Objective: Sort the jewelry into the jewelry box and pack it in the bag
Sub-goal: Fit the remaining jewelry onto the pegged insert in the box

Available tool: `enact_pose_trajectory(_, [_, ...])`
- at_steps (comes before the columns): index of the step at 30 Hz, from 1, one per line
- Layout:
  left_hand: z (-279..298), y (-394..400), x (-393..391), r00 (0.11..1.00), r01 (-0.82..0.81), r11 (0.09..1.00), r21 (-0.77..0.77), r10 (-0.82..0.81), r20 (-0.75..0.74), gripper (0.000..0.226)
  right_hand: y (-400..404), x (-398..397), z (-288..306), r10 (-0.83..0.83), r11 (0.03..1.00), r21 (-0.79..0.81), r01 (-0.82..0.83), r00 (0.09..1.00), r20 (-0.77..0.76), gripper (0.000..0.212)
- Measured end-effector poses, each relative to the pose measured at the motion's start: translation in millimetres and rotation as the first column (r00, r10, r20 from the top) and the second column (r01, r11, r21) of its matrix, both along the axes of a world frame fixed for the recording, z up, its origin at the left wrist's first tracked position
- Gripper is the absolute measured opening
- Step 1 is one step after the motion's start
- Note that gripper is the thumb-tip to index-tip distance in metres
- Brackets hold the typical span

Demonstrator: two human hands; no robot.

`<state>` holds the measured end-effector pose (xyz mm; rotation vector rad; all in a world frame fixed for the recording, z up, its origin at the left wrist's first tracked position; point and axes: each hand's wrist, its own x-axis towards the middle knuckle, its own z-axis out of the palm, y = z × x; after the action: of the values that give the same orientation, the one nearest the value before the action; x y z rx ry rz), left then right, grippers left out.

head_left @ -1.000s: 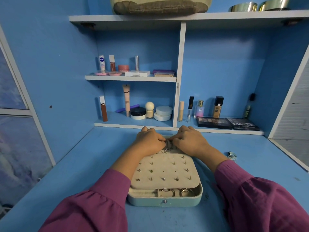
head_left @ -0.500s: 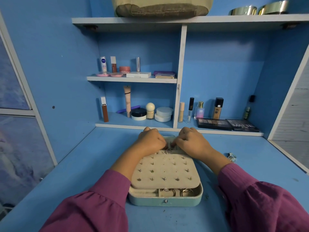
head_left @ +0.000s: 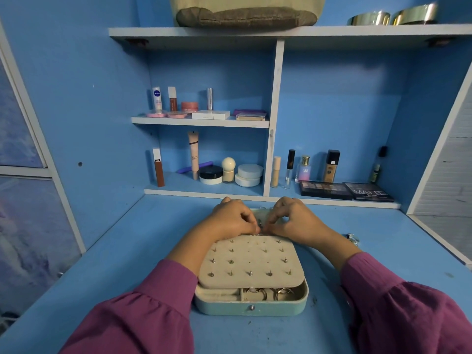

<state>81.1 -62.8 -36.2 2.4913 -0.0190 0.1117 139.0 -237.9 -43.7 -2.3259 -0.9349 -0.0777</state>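
A pale teal jewelry box [head_left: 251, 309] lies open on the blue desk. A beige earring panel [head_left: 249, 261] studded with several small earrings covers most of it. Rings [head_left: 265, 293] show in the front compartments below the panel. My left hand [head_left: 229, 219] and my right hand [head_left: 293, 221] meet at the panel's far edge, fingers curled, pinching a small metal jewelry piece [head_left: 260, 226] between them. A small shiny piece [head_left: 353, 238] lies on the desk to the right. A beige fabric bag [head_left: 245, 14] sits on the top shelf.
Shelves behind the box hold cosmetics: tubes, jars, bottles and two eyeshadow palettes [head_left: 344, 191]. Two metal tins [head_left: 390, 17] stand on the top shelf at right. A window frame runs along the left.
My hands have drawn slightly apart and nearer, fingertips still together on the small piece at the panel's far edge. The box has not moved.
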Motion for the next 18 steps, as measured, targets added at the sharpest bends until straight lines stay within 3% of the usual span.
enact_pose_trajectory(8, [-0.7,1.8,2.3,0.998,-0.005,0.997,-0.077,0.01,0.064,0.008,1.7,2.6,-1.8,0.065,0.998,-0.027,-0.065,0.998,-0.003,0.029])
enact_pose_trajectory(13, [-1.6,1.7,3.2,0.998,0.06,0.998,-0.035,-0.059,0.022,0.005,1.4,5.9,-4.6,0.075,0.997,-0.012,-0.075,0.997,-0.014,0.024])
enact_pose_trajectory(18, [-0.6,2.2,3.2,0.993,0.001,0.976,-0.217,0.025,0.118,0.01,0.3,8.5,-8.5,0.09,0.995,0.046,-0.088,0.995,-0.036,0.015])
